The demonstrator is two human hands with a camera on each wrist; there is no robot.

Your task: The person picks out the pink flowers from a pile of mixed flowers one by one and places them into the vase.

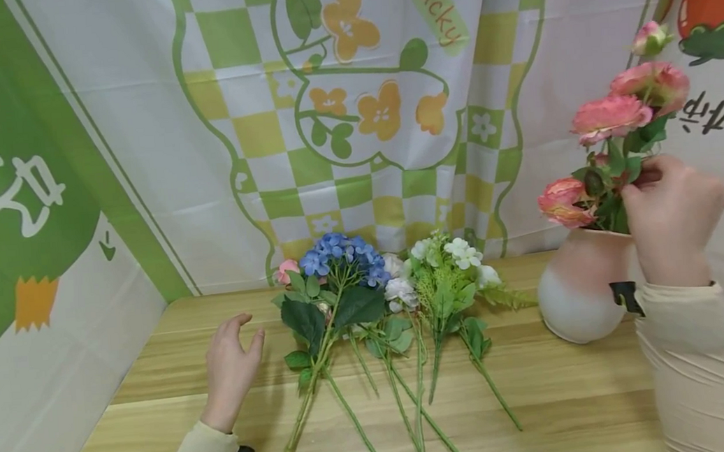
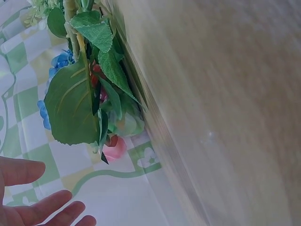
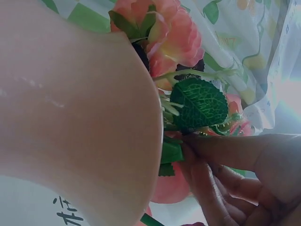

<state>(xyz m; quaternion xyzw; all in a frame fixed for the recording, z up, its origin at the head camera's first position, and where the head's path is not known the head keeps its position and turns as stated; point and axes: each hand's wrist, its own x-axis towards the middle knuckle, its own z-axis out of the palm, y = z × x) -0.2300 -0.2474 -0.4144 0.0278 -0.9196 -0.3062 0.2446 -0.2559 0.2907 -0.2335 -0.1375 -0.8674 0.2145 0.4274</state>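
At the right, a pink-and-white vase (image 1: 578, 295) stands upright with coral-pink artificial flowers (image 1: 609, 117) in its mouth. My right hand (image 1: 676, 214) is just above the rim, thumb and fingertips pinching a flower stem among the leaves. In the right wrist view those fingertips meet beside a green leaf (image 3: 200, 106), close to the vase's rim; the pinched part is mostly hidden. My left hand (image 1: 233, 364) is over the table's left side, fingers spread loosely and holding nothing. Nearest to it lies a blue hydrangea (image 1: 342, 259) with large dark leaves.
White flowers (image 1: 463, 252) with light green foliage lie beside the hydrangea, with several green stems (image 1: 424, 390) pointing toward the front edge of the wooden table (image 1: 563, 394). A printed cloth (image 1: 373, 204) hangs behind the table, and walls of cloth flank both sides.
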